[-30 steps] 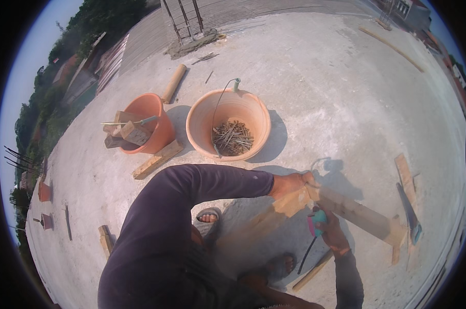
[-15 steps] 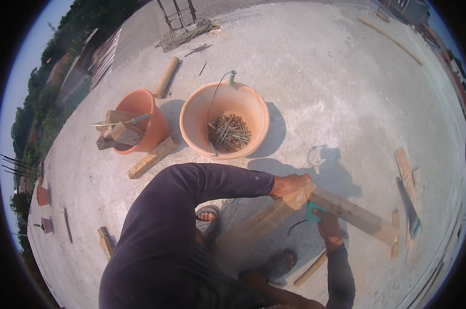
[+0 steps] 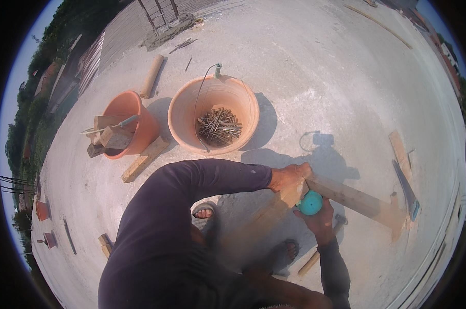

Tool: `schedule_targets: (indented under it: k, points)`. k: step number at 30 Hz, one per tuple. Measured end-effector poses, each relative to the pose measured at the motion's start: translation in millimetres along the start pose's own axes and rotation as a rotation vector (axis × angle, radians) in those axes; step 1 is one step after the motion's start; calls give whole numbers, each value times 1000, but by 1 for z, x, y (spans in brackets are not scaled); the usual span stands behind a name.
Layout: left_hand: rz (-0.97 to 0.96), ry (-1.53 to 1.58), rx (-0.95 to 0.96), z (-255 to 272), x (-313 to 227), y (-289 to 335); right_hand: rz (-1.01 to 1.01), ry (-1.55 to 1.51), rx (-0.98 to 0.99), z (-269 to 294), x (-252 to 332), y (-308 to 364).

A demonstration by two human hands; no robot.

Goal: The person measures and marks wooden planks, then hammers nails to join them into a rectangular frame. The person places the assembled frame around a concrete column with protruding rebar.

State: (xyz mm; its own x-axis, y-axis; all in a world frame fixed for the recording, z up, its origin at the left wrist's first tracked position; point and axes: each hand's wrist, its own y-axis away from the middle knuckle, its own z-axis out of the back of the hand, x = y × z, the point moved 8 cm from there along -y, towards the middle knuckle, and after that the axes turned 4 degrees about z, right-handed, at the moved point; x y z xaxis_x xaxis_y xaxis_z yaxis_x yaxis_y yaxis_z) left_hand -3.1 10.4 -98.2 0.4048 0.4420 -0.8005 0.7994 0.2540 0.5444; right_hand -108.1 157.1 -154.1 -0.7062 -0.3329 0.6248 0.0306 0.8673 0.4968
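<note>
Teal colouring identifies the round object (image 3: 310,203), gripped right of centre, in the lower half of the frame, by the curled fingers of the right hand (image 3: 321,219). Within the last half second the object has been turned: its round face is now presented to the camera, and the dark tail is no longer seen. Its orientation has thus been altered, while its place beside the wood corner has been kept. At that corner, the end of the pale beam (image 3: 268,214) is clasped by the left hand (image 3: 289,177), next to the grey-brown beam (image 3: 354,198); whether the beams are fastened cannot be told. A saw (image 3: 405,188) is laid at the right. Left of centre, nails (image 3: 220,126) are contained in the large orange bucket (image 3: 233,95). Farther left, wood blocks (image 3: 114,139) and a green-handled tool (image 3: 128,122) are held in the smaller orange bucket (image 3: 149,127). Beyond, at upper left, a tan cylinder (image 3: 151,77) is laid on the concrete.
</note>
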Motion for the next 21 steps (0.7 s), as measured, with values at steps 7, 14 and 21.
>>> schedule_targets:
  k: [7, 14, 21]
  points:
    - [306, 301, -14, -4, 28, -15, 58, 589, 47, 0, 31, -3]
    - [323, 255, -18, -2, 28, -7, -4, 1189, 54, -9, 48, 7]
    - [315, 266, -129, 19, 16, -1, 151, 1539, 115, -1, 59, 23]
